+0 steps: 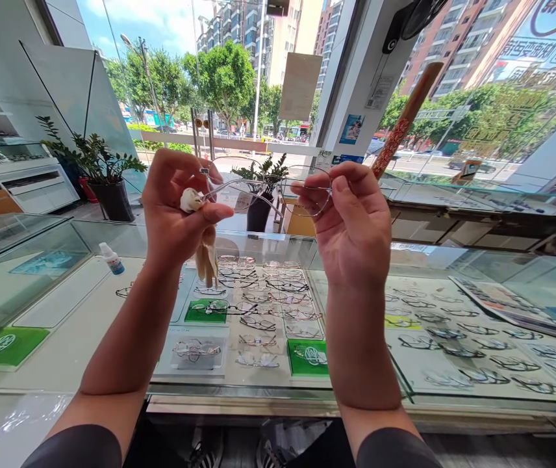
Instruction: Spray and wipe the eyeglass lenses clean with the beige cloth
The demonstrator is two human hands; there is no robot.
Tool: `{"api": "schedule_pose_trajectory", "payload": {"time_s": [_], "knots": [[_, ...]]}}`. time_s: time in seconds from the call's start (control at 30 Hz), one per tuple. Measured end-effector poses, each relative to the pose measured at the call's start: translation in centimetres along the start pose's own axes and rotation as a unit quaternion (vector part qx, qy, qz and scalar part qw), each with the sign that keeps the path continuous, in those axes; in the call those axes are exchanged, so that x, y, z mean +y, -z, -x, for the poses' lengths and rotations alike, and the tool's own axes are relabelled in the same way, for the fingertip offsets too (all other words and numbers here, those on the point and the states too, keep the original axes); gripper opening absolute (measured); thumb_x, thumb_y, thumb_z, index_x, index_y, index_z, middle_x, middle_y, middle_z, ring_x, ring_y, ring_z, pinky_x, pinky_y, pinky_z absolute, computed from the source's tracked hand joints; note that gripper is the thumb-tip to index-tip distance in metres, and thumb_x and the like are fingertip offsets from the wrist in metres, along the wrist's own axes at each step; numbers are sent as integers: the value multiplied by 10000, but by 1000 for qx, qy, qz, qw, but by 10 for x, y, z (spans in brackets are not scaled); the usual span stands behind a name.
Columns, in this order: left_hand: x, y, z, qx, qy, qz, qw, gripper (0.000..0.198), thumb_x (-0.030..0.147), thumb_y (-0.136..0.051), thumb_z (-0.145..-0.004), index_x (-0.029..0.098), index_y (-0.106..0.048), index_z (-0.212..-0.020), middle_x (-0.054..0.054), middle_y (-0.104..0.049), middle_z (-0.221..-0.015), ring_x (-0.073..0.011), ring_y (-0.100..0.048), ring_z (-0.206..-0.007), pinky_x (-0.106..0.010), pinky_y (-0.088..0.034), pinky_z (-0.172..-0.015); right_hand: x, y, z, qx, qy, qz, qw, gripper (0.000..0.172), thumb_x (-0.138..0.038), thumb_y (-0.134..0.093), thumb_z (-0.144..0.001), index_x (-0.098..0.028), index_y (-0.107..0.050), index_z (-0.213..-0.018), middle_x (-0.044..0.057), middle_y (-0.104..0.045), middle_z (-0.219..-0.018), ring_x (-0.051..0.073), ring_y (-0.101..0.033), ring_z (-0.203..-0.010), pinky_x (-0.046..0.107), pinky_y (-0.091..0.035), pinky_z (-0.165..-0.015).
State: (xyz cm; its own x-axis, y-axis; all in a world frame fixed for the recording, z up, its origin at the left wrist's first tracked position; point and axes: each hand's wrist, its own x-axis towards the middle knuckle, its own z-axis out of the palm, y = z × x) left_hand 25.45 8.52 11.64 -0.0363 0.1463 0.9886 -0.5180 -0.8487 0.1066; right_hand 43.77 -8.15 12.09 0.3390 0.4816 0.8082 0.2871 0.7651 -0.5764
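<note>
A pair of thin metal-rimmed eyeglasses [245, 186] is raised above the glass counter, lenses toward the window. My left hand [175, 201] grips the frame's left side, and a bunched cream cloth [192, 200] sits in the same hand, its end [206, 260] hanging below. On the other side, the thumb and fingers of my right hand [353, 218] pinch the right rim. The temples reach back toward me between the hands.
Below lies a glass display case [258, 383] with rows of eyeglasses [257, 340] and green cards [307, 357]. A small spray bottle [112, 259] stands at left on the case. Potted plants [112, 188] stand beyond the counter, before the window.
</note>
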Motion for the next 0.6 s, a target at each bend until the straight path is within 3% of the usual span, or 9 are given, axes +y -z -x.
{"api": "schedule_pose_trajectory", "payload": {"time_s": [0.17, 0.4, 0.6], "knots": [[3, 1, 3, 10, 61, -4, 998, 607, 593, -1043, -636, 350, -664, -1042, 20, -668, -950, -108, -605, -597, -214, -364, -452, 4, -1, 0, -17, -4, -5, 1000, 353, -654, -683, -1013, -347, -706, -1185, 34, -789, -1157, 262, -807, -1181, 438, -704, -969], [0, -3, 1, -20, -10, 145, 989, 419, 406, -972, -842, 295, -709, -1149, 21, -765, -1039, -35, -504, -531, -194, -300, -416, -2, -6, 5, -22, -47, -48, 998, 261, -492, -686, -1018, -306, -712, -1199, 47, -776, -1154, 265, -796, -1193, 458, -671, -1023], [4, 2, 4, -33, 47, 173, 983, 535, 435, -1006, -818, 294, -630, -1172, 36, -750, -1094, -47, -626, -640, -221, -405, -540, -2, -9, 4, -31, -63, -114, 991, 115, -338, -695, -999, -291, -705, -1104, 30, -779, -1099, 228, -798, -1106, 459, -650, -1067]]}}
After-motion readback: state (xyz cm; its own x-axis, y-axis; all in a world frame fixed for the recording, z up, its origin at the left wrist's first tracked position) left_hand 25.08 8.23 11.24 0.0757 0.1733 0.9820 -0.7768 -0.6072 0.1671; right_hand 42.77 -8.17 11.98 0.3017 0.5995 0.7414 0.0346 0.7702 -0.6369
